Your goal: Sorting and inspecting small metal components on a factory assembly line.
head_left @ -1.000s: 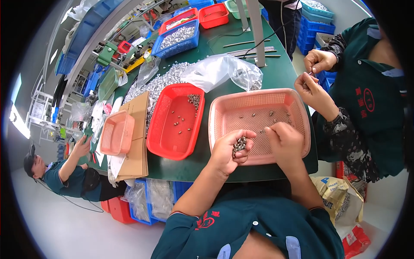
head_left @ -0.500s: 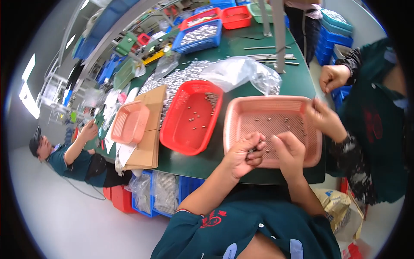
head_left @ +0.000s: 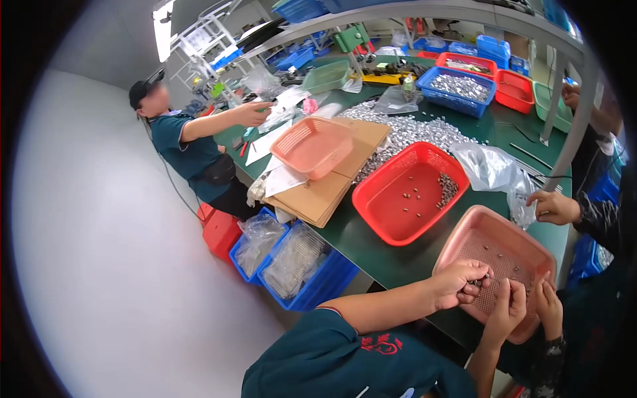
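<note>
My left hand (head_left: 459, 285) is closed, palm up, around several small metal parts (head_left: 474, 284) that show between the fingers. Beside it my right hand (head_left: 507, 312) is pinched, its fingertips close to the left ones; what they hold, if anything, is too small to make out. Both hands are over the near side of a pink perforated basket (head_left: 458, 240), where a few of the same small parts lie scattered. To its left stands a red basket (head_left: 385, 211), with a heap of small metal parts (head_left: 447, 191) along its right side.
A co-worker's hand (head_left: 549, 306) is at the pink basket's right side; their other hand (head_left: 556, 207) is above the table edge. Shiny pieces (head_left: 424, 131) cover the table behind, beside a clear plastic bag (head_left: 488, 164). Cardboard (head_left: 361, 142) carries another pink basket (head_left: 315, 147). Another person (head_left: 189, 149) stands left.
The view has swung left, so the baskets and my hands appear farther right. The co-worker's nearer hand has come down to the pink basket's side. My left hand stays closed on the parts.
</note>
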Tool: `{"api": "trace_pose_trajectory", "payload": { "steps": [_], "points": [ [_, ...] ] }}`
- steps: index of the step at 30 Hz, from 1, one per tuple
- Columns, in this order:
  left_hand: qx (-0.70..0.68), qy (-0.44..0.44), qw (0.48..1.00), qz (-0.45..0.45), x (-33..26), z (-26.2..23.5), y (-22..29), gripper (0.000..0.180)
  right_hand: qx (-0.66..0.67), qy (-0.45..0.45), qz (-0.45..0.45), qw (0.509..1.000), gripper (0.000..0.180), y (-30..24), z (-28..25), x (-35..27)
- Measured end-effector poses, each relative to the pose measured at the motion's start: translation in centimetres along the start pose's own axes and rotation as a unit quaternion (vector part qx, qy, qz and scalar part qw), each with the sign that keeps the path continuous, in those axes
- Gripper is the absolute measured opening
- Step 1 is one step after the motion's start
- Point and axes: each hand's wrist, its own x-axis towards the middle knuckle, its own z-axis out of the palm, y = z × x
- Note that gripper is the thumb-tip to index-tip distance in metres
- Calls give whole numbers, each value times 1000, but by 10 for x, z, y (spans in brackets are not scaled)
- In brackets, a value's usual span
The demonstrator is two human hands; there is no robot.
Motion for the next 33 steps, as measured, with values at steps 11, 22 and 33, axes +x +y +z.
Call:
{"api": "trace_pose_trajectory", "payload": {
  "steps": [11,22,33],
  "points": [
    [-23,-30,999,-9,-7,-6,11,13,17,-14,-17,1000,5,-6,12,3],
    [-22,-23,999,-17,-5,-1,15,13,3,-21,-38,999,6,-7,6,4],
    [86,51,992,78,-11,11,7,12,-191,-30,-224,955,3,-20,1,5]
  ]
}}
